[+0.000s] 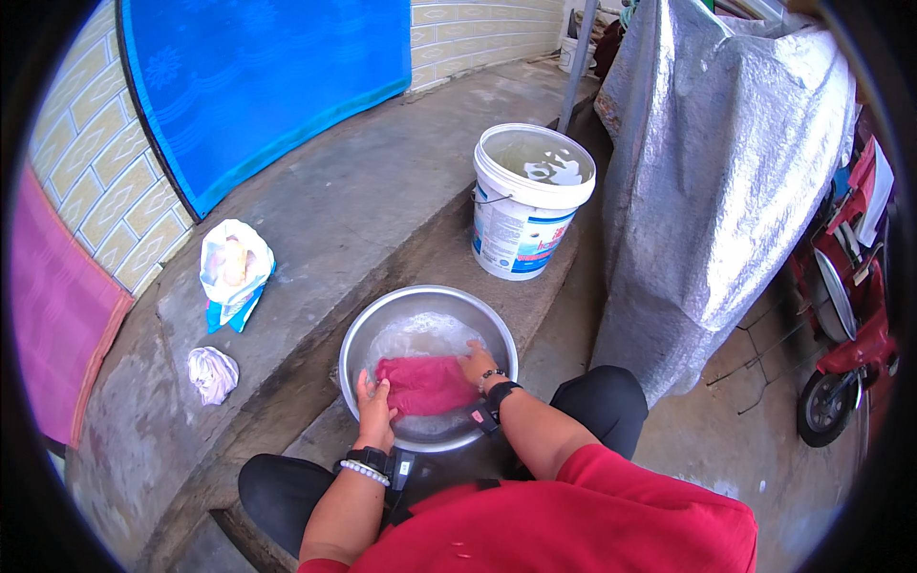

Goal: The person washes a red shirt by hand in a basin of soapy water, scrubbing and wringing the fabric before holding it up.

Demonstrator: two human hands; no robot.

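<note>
A dark pink cloth (428, 387) lies spread and wet in a wide metal basin (428, 294) in front of me. My left hand (376, 412) grips the cloth's left edge, with several fingers spread towards the basin's wall. At the cloth's right end, my right hand (476, 367) has hold of it, its forefinger pointing away along the metal. Shallow, cloudy water (423, 333) shows beyond the cloth. The fingers' undersides are hidden.
A white plastic bucket (526, 208) of water stands beyond the basin on the concrete step. On the ledge at left are an opened plastic bag (235, 268) and a crumpled whitish bundle (213, 374). A silver tarpaulin (702, 200) covers something at right, near a red scooter (849, 344).
</note>
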